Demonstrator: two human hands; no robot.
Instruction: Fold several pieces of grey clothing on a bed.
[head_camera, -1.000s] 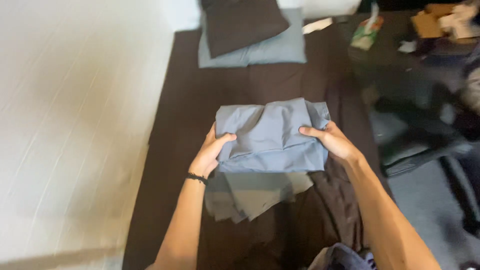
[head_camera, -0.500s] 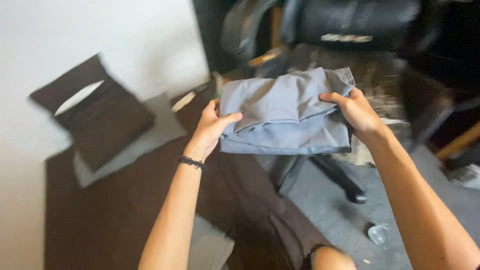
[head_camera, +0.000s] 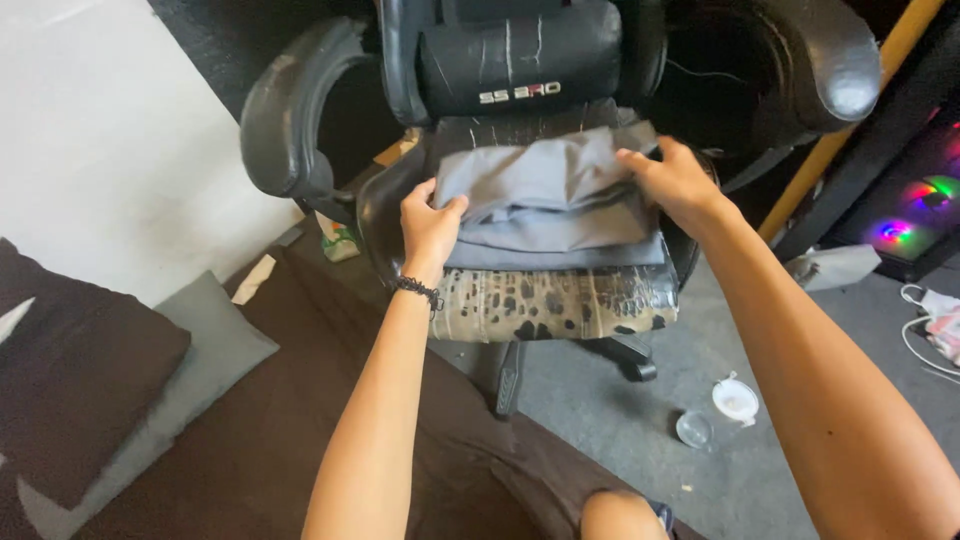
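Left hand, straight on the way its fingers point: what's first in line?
Probably the chair backrest. The left hand already grips the folded grey fabric on the seat, fingers pointing toward the backrest; depth is unclear.

Folded grey-blue cloth (head_camera: 555, 205), flat on worn black chair seat (head_camera: 560, 300)

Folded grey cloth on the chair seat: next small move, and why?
Probably let go with both hands and draw them back. The folded grey cloth appears to lie flat on the black chair seat, its lower edge resting on the worn cushion. The left hand and right hand grip only its side edges, and nothing looks tilted or hanging off.
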